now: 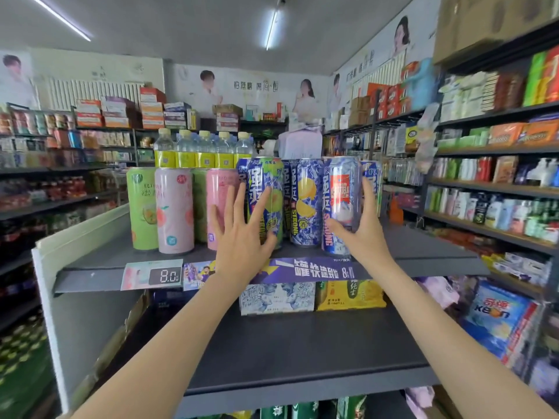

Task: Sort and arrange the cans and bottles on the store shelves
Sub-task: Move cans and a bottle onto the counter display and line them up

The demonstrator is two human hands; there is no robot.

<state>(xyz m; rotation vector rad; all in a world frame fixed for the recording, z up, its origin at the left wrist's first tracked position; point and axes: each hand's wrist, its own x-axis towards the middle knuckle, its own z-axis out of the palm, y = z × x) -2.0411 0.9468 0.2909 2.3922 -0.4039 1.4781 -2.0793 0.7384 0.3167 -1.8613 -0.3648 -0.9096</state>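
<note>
Both bare forearms reach up and forward from the lower edge of the view, drawing closer together toward the wrists. The left hand [242,234] is spread flat with its back to the camera, fingers splayed and pointing up, the index and middle fingertips highest and the thumb out to its left. The right hand [361,228] is curled in a C-shape, thumb extended to its left and low, fingers rising on its right side, palm turned inward toward the left hand.
</note>
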